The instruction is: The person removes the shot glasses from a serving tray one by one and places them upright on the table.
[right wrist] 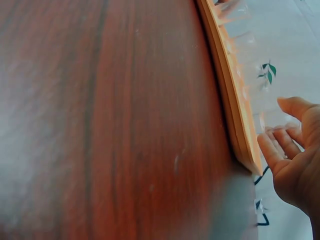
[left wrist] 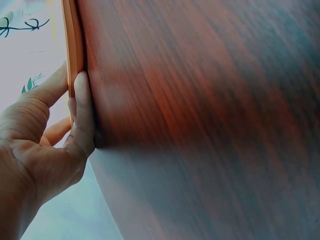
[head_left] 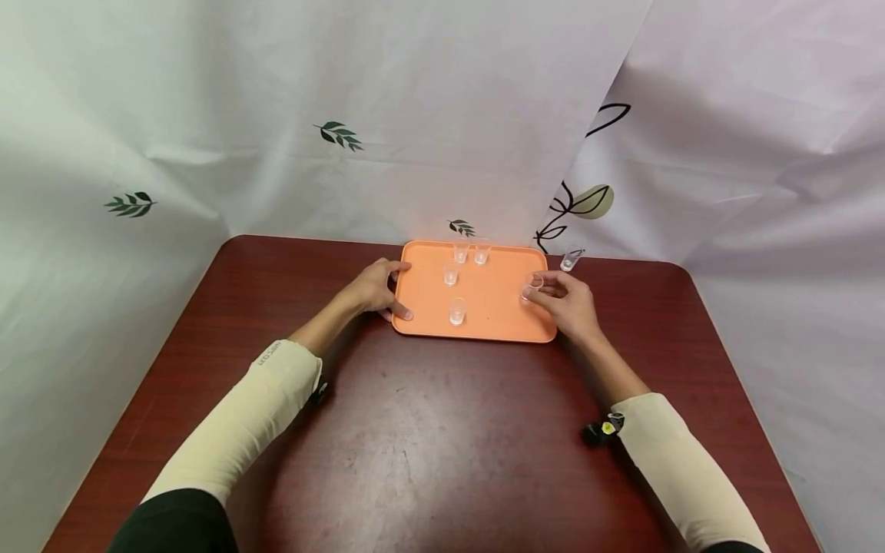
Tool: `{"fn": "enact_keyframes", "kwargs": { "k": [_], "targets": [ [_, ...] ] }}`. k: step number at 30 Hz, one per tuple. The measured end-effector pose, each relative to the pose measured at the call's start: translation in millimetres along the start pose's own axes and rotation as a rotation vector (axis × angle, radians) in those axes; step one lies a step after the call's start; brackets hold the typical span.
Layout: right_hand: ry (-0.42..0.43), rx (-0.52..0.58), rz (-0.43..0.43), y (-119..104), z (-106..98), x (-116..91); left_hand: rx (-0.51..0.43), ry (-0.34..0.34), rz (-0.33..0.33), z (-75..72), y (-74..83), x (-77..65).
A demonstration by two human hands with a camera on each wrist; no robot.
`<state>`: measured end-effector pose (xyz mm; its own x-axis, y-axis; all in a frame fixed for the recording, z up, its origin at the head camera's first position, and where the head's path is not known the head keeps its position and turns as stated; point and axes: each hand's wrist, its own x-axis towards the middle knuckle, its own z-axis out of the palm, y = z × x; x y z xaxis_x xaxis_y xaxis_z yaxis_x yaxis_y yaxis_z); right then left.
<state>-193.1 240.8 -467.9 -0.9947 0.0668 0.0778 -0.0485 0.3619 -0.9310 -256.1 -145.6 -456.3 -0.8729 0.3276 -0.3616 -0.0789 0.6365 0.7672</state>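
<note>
An orange tray lies near the back of the table with several small clear plastic cups on it, among them a front cup and a back cup. My left hand grips the tray's left end; the left wrist view shows its thumb and fingers on either side of the rim. Over the tray's right end, my right hand holds another clear cup between thumb and fingers. That cup shows only faintly in the right wrist view, beside the right hand.
One more clear cup stands on the table just beyond the tray's back right corner. A white patterned curtain hangs along the back edge of the dark red wooden table and around its sides.
</note>
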Motion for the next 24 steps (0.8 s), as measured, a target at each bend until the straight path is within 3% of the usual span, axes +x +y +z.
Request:
{"fn": "enact_keyframes", "kwargs": {
  "k": [9,24],
  "targets": [
    [0.027,0.032,0.036,8,-14,-5,-0.004,0.006,0.002,0.0,-0.1,0.2],
    [0.095,0.113,-0.002,17,-39,-6,-0.007,0.01,-0.007,0.0,1.0,0.4]
  ]
}}
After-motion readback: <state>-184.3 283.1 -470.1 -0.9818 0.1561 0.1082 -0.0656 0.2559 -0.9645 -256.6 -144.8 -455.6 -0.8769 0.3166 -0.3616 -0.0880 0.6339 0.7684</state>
